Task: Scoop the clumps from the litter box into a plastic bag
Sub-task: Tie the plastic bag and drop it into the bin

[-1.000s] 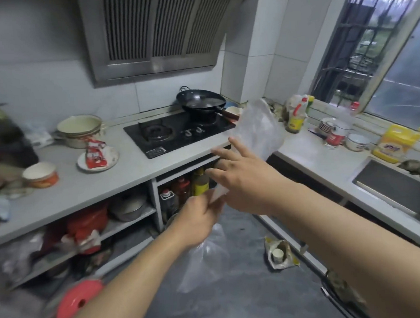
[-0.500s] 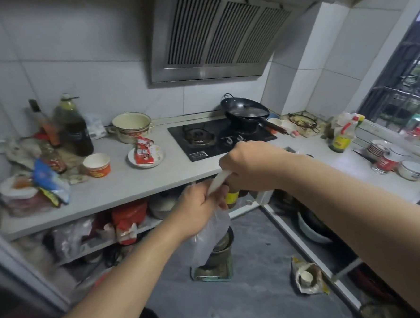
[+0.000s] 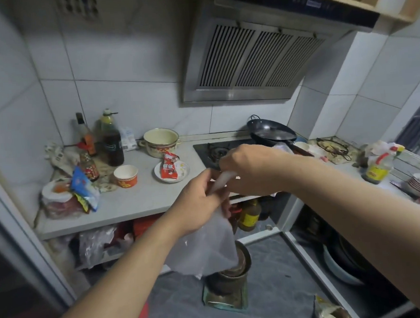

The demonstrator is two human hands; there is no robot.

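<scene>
Gripping an unlabelled plastic bag (image 3: 209, 247): both hands (image 3: 230, 182).

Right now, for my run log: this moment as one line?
stage: readying bag | left hand: holds bag | right hand: pinches bag top | litter box: not in view

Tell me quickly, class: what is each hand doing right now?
Left hand: grips the plastic bag.
Right hand: pinches the bag's twisted top.
</scene>
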